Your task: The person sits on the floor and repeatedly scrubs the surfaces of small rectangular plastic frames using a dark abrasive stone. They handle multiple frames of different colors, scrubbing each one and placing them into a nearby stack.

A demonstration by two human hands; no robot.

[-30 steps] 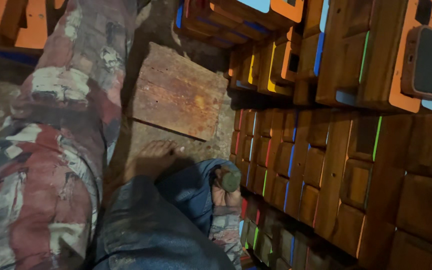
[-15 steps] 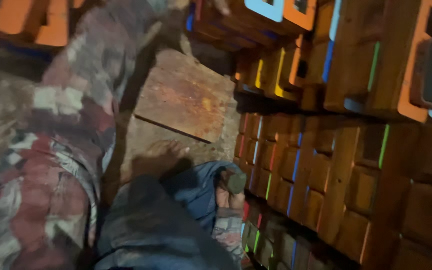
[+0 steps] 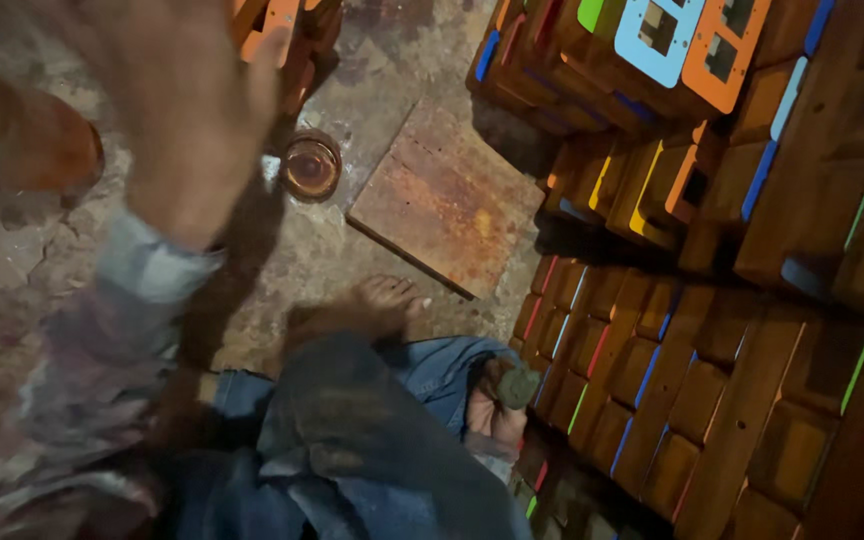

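Observation:
My left hand (image 3: 192, 110) is raised at the upper left, blurred, seen from the back with its fingers stretched toward orange blocks (image 3: 277, 30); nothing shows in it. A pale cuff and a patterned sleeve (image 3: 102, 360) trail behind it. My right hand (image 3: 492, 415) rests low, behind my jeans-covered knee (image 3: 352, 450), closed on a small grey-green lump (image 3: 518, 387) at the edge of the rows of wooden blocks (image 3: 702, 400). My bare foot (image 3: 372, 308) stands on the concrete floor.
A small round glass of brownish liquid (image 3: 310, 166) stands beside a rusty square plate (image 3: 447, 200). Stacked wooden blocks with orange and light blue faces (image 3: 662, 35) fill the top right. A blurred orange round thing (image 3: 42, 140) lies at the left.
The view has swung and widened. My left hand has come into view at the upper left, and the glass and my foot now show. My right hand stays by the blocks with the lump.

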